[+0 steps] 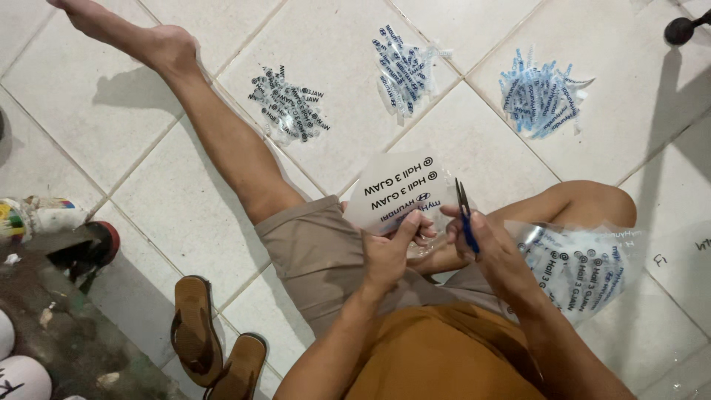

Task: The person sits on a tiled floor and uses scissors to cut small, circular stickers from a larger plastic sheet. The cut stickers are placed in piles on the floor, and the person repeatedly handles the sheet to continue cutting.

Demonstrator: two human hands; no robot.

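At the far left edge a paint-stained bottle (pixel 41 216) lies on a dark, grimy block (pixel 70 333), and a pair of brown sandals (pixel 215 342) sits on the white tile floor (pixel 178 200) at lower left. The person's bare leg (pixel 215 126) stretches to the upper left of the frame. Across the top, three heaps of cut strips lie well apart: a black-printed pile (pixel 290 104), a dark blue pile (pixel 404 68), and a light blue pile (pixel 541 95). At centre the left hand (pixel 391 252) pinches the lower edge of a clear printed sheet (pixel 396 189), thumb on top and fingers curled beneath it. Just to its right, the right hand (pixel 489 248) is closed round small blue-handled snips (pixel 465 215), blades pointing up and nearly together, beside the sheet's edge. A stack of printed sheets (pixel 581 267) rests on the right thigh. The sheet looks very light, thin, floppy and slick, likely to buckle or slide; it is best gripped firmly close to the line being cut, keeping it taut.
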